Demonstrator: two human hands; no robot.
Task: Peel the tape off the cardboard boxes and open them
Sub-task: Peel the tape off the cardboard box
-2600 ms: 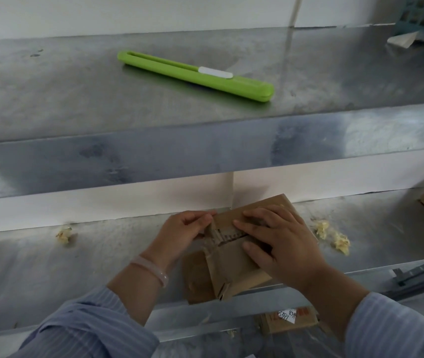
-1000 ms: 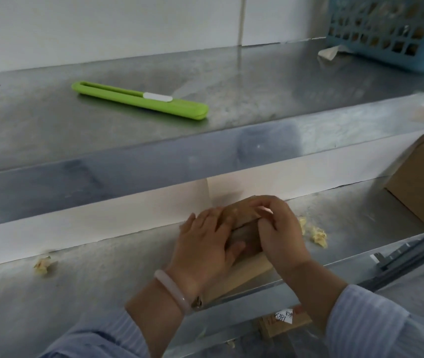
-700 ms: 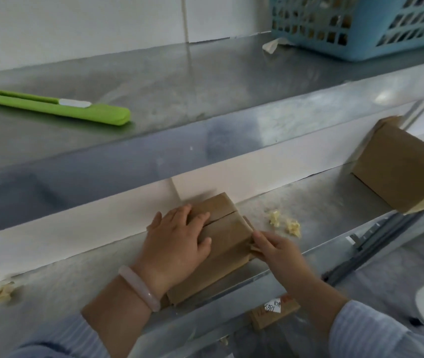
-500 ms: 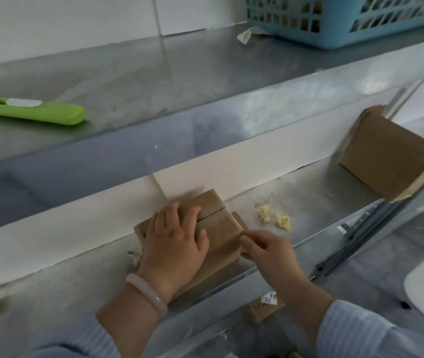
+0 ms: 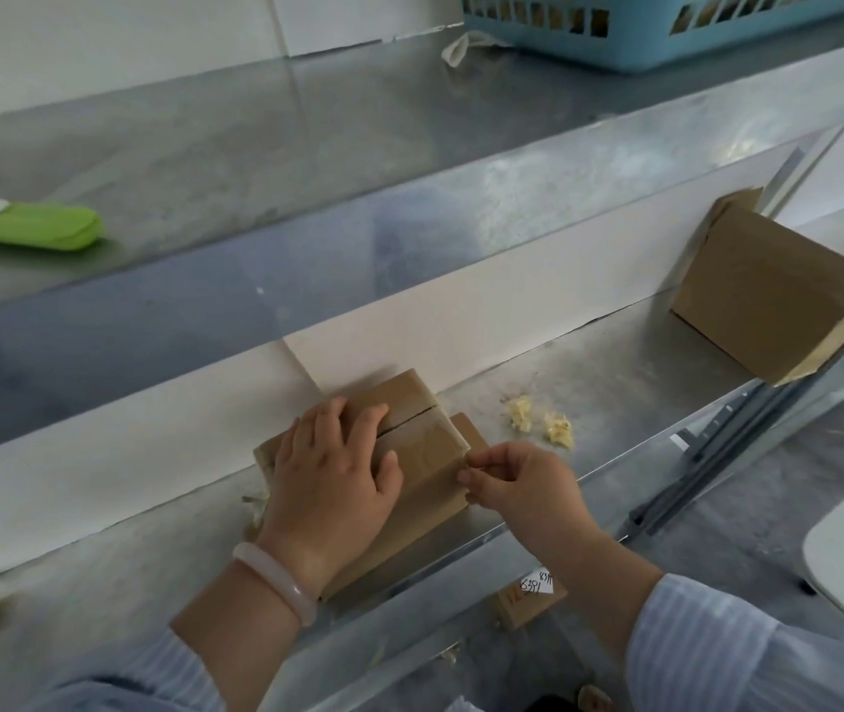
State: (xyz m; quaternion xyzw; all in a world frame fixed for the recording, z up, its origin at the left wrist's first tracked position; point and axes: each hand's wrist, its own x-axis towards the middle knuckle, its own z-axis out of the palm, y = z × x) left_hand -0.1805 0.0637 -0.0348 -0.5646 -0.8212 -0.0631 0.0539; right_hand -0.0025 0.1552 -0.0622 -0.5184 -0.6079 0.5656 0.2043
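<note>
1. The lower steel shelf (image 5: 615, 382) carries your small cardboard box (image 5: 425, 454) near its front edge.
2. Your left hand (image 5: 332, 480) presses flat on the box top, fingers straight, gripping nothing.
3. Your right hand (image 5: 522, 485) pinches the tape (image 5: 462, 451) at the box's right edge.

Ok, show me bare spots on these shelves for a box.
Lower shelf: bare between the yellow scraps and the far box, and left of the left hand. Upper shelf: bare between green cutter and blue basket. Crowded at the near box, its corner pinched by the right hand.
</note>
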